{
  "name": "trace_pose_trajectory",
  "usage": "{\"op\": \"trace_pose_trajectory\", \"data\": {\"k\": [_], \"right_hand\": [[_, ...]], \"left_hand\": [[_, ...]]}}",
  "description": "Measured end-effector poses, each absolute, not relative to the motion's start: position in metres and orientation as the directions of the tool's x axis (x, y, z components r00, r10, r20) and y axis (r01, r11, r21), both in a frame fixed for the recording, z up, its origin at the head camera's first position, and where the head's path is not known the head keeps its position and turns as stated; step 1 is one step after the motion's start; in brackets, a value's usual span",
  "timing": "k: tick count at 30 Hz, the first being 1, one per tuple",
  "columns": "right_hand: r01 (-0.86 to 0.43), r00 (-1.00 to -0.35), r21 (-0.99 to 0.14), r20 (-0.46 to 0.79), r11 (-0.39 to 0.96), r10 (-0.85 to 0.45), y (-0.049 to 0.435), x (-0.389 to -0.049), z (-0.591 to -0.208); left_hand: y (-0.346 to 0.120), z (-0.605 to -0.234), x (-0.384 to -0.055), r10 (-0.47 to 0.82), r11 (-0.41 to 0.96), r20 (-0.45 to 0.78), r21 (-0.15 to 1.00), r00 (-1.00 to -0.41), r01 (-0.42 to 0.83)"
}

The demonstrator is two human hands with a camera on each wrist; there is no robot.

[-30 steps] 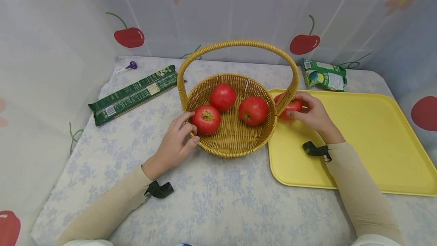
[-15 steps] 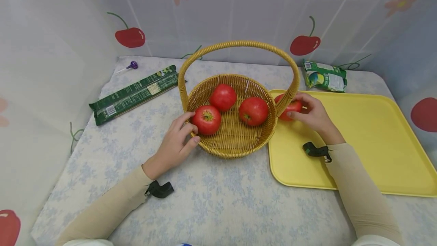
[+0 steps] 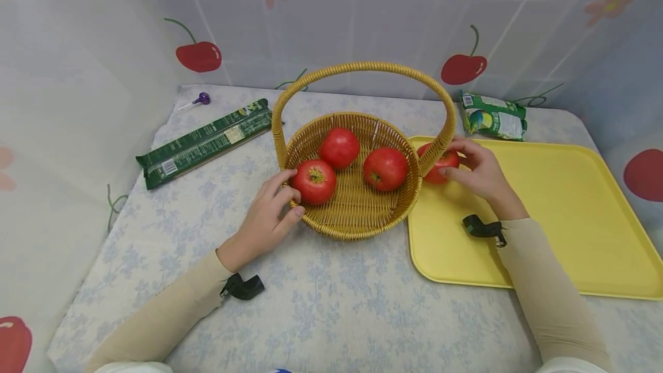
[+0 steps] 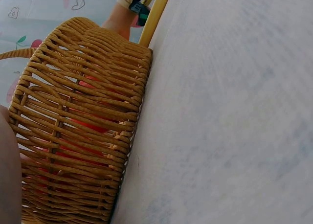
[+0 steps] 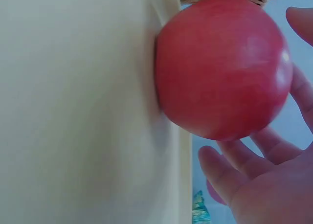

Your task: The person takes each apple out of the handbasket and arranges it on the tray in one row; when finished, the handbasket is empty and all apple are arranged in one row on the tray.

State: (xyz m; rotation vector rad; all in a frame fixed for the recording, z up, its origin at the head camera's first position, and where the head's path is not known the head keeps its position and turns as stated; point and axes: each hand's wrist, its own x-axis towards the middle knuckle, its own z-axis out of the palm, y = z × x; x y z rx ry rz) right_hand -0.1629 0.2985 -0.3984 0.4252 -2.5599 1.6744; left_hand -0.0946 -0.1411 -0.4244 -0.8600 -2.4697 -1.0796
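A yellow wicker basket (image 3: 344,235) with a tall arched handle stands upright on the table. Inside it lie three red apples, one at the left (image 3: 314,182), one at the back (image 3: 339,147) and one at the right (image 3: 385,169). My left hand (image 3: 264,220) holds the basket's left rim, its fingertips beside the left apple. Another red apple (image 5: 222,70) rests on the yellow tray (image 3: 544,212), close to the basket's right side and partly behind the handle in the head view. Around that apple my right hand (image 3: 479,171) is spread, with the thumb apart from it.
A long green packet (image 3: 207,144) and a purple lollipop (image 3: 203,98) lie at the back left. Behind the tray is a small green packet (image 3: 494,117). A patterned curtain (image 3: 352,27) borders the table at the back and sides.
My right hand has loosened from the apple on the tray and drawn slightly right. The left hand, the basket and the apples in it have kept their places.
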Motion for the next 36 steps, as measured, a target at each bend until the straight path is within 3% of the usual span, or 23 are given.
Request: {"op": "trace_pose_trajectory", "data": {"k": [15,21,28,36], "right_hand": [[-0.257,-0.966,-0.841,0.205,0.476,-0.159,0.308,-0.155,-0.368],[-0.351,-0.936,-0.841,0.299,0.412,-0.188,0.31,-0.142,-0.349],[-0.479,-0.87,-0.851,0.428,0.214,-0.245,0.308,-0.13,-0.331],[-0.567,-0.817,-0.784,0.496,0.253,-0.295,0.299,-0.118,-0.313]], "left_hand": [[-0.14,-0.426,-0.095,0.4,0.535,0.495,0.557,-0.771,0.635],[-0.14,-0.426,-0.095,0.4,0.535,0.497,0.555,-0.77,0.637],[-0.141,-0.425,-0.095,0.401,0.531,0.486,0.567,-0.776,0.63],[-0.141,-0.427,-0.096,0.399,0.525,0.496,0.566,-0.771,0.636]]}}
